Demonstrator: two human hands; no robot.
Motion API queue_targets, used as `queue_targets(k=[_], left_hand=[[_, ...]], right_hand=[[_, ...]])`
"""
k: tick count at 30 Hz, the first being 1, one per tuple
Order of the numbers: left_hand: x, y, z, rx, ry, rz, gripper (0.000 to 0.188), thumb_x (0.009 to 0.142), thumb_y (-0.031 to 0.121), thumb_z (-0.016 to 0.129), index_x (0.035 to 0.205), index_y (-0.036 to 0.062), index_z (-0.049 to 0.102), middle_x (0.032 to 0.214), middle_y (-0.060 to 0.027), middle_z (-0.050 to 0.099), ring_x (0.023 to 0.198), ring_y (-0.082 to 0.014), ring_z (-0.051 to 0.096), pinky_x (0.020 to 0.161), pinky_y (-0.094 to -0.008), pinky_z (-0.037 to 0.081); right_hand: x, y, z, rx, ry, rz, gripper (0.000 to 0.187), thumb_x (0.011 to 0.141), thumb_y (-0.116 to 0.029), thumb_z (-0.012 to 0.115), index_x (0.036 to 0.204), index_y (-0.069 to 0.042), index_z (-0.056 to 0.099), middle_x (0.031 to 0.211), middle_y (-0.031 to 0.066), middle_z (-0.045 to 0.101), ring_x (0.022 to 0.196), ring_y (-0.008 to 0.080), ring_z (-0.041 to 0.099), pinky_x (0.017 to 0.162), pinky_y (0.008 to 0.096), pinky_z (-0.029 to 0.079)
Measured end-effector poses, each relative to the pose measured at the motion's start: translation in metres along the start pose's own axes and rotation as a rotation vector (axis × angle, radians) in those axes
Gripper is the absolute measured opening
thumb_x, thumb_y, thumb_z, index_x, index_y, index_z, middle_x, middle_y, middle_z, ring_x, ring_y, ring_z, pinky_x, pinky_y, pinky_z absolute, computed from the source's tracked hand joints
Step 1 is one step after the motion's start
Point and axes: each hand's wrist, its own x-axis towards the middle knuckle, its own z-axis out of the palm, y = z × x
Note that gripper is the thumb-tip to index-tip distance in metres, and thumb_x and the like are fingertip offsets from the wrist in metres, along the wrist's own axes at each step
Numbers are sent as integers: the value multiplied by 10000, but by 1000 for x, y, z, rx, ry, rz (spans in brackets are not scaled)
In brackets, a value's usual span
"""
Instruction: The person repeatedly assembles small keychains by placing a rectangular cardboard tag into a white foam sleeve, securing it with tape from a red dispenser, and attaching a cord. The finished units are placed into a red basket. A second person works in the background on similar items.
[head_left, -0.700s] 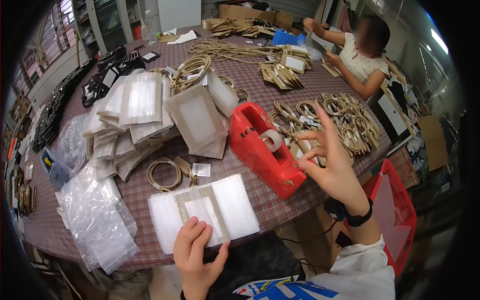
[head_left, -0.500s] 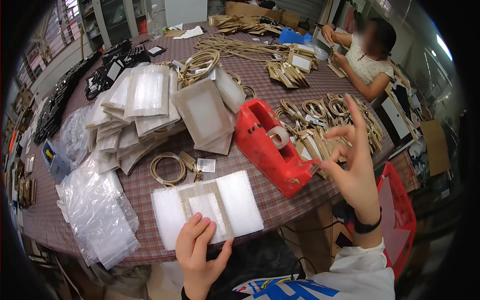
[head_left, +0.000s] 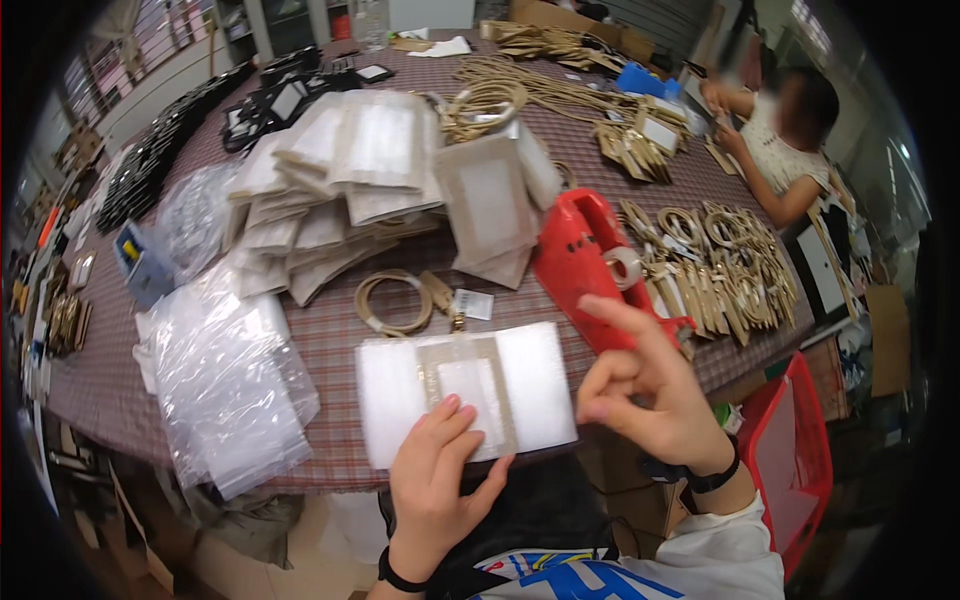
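Observation:
Flat on a white foam sheet [head_left: 535,375] lies a beige card holder [head_left: 485,348] with a pale window. My left hand [head_left: 435,490] rests its outstretched fingertips on the holder's lower part, and its thumb is by the sheet's near edge. Above the sheet is the holder's coiled beige cord [head_left: 362,305] with a metal clasp and a white tag [head_left: 473,304]. My right hand [head_left: 655,400] hovers just right of the sheet, index finger stretched out, other fingers bent, thumb apart from the index. No held object shows in it. Behind it stands a red tape dispenser [head_left: 575,265] with a tape roll.
Left of the sheet lie clear plastic bags [head_left: 225,390]. A pile of foam-wrapped holders [head_left: 330,190] rises behind. Rows of beige holders with cords [head_left: 730,280] lie at right. A red basket [head_left: 800,440] stands beside the table; a co-worker [head_left: 790,150] sits at the far right.
My right hand has come down and left, from raised beside the dispenser to near the sheet's right edge. My left hand stays on the holder. The whole view has shifted.

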Motion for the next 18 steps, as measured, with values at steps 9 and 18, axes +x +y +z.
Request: queue_targets(k=[9, 18], left_hand=[[-3, -3, -3, -34, -9, -5, 374, 714, 72, 915, 1031, 15, 726, 1360, -235, 598, 1305, -445, 625, 1037, -479, 589], [-1, -4, -4, 35, -24, 57, 336, 702, 93, 909, 973, 5, 731, 1332, -213, 643, 1277, -428, 644, 1024, -479, 573]], right_hand=[[61, 3, 51, -633, -350, -73, 795, 896, -41, 667, 1591, 18, 286, 790, 181, 713, 689, 407, 708, 612, 482, 540], [69, -26, 56, -1249, -311, -2, 898, 824, -236, 828, 1566, 2, 381, 751, 176, 709, 677, 383, 721, 574, 463, 538]])
